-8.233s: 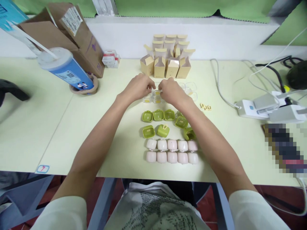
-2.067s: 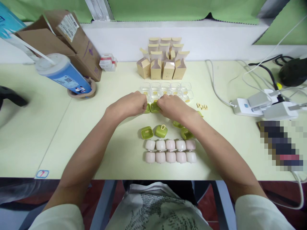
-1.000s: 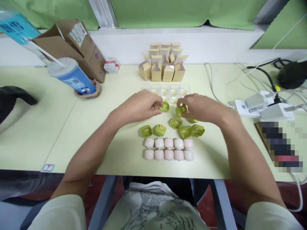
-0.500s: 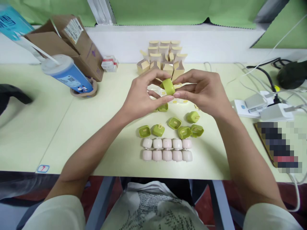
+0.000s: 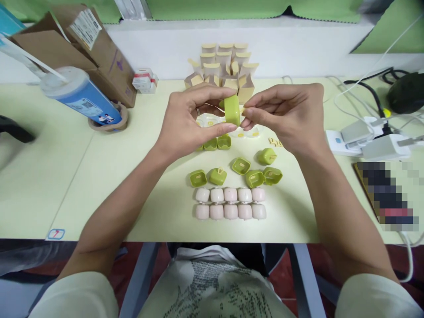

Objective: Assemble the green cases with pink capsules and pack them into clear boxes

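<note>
Sitting clamped in the left hand (image 5: 183, 119), a green case (image 5: 232, 110); beside it, right hand (image 5: 294, 115) pinching yellow piece (image 5: 243, 111)

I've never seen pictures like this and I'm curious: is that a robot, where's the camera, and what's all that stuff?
There's no robot here, just a person using two bare hands. The camera is worn on their head, looking forward and down, so you see their arms reaching ahead. The left hand holds a green piece between thumb and fingers. The right hand pinches a small yellow bit beside it; its exact shape is hidden. On the table are more green parts, two rows of pale pink and white rounded pieces, and yellow loops. Farther back are open little boxes. A blue cup with a straw is off to the left.
</note>
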The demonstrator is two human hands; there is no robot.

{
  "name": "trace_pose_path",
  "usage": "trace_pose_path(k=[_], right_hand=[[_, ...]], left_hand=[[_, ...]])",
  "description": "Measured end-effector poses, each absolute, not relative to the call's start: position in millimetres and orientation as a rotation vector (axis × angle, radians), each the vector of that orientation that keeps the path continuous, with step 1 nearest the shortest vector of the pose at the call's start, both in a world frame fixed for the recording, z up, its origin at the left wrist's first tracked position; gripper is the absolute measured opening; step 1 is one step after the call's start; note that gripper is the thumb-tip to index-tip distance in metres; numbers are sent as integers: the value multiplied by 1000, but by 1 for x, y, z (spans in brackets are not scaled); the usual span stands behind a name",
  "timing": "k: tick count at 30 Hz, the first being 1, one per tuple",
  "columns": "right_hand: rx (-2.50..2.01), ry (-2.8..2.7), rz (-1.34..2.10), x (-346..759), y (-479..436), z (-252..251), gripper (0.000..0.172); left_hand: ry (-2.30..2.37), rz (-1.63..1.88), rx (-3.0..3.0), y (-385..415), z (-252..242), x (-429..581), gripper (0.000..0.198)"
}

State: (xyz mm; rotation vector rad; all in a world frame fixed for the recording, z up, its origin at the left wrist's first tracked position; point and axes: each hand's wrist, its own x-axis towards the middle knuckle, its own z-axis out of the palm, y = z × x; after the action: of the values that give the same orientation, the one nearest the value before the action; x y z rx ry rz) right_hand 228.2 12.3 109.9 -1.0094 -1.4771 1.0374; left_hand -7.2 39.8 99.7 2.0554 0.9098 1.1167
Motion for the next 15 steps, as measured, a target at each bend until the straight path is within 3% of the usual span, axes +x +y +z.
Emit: trace_pose_path(k=[9, 15], right_hand=[[-1020, -1502, 1040, 227, 9, 109, 35], [-973, -1491, 1075, 228, 17, 98, 38]], left_hand=[[709, 1237, 2006, 38, 99, -8, 40], [752, 1164, 2005, 37, 101, -6, 45]])
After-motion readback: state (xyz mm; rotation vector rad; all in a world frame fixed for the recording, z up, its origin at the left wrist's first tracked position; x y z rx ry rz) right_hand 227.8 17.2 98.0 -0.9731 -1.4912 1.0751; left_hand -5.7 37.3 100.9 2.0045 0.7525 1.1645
